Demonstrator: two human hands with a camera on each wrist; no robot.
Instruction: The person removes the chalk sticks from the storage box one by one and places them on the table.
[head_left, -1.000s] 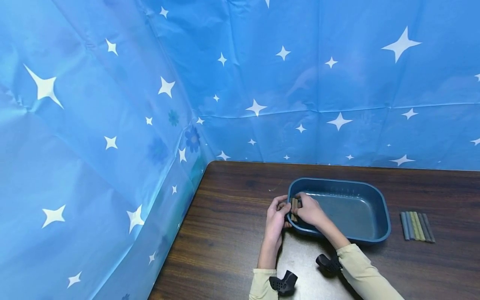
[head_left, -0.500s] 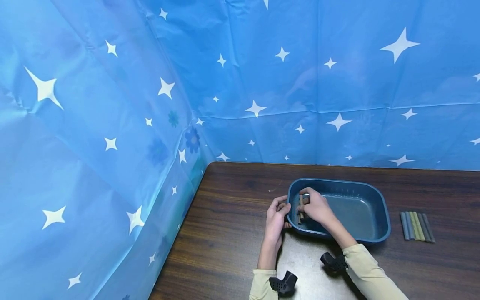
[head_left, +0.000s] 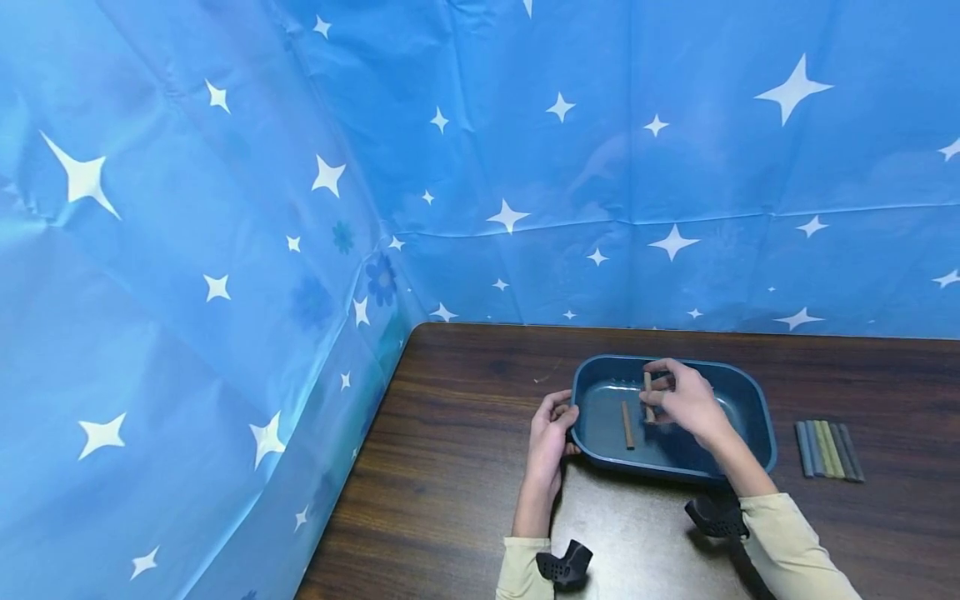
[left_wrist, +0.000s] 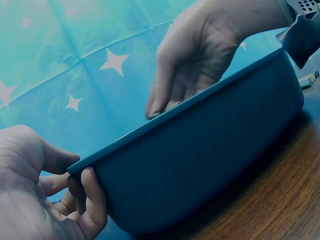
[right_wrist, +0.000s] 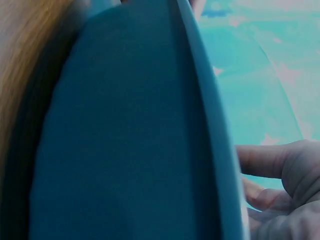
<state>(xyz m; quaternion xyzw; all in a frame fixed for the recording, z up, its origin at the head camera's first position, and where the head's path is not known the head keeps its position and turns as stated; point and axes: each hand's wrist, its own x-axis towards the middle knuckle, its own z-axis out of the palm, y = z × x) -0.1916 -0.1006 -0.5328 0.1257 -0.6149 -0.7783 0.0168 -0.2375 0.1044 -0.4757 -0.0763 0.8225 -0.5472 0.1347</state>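
Observation:
A deep blue tub (head_left: 600, 458) with rounded corners stands on the table. My left hand (head_left: 550, 442) grips its left end, thumb on the rim and fingers below; the left wrist view shows this hold (left_wrist: 45, 185) close up. Inside the tub, a thin brown stick (head_left: 627, 425) lies lengthwise away from me on the floor. To its right, my right hand (head_left: 690, 404) reaches over the near wall and pinches a lighter brown stick (head_left: 648, 398) between thumb and fingers. In the right wrist view the tub wall hides that stick and the fingertips of the right hand (right_wrist: 280, 185).
On the dark wooden table (head_left: 465, 400), to the right of the tub, several sticks (head_left: 829, 450) in blue, yellow-green and grey lie side by side. A blue star-printed cloth (head_left: 480, 167) hangs behind the table and along its left side.
My right hand has moved rightward from the tub's left end, carrying one stick. The other brown stick now lies apart on the tub floor. My left hand stays on the rim.

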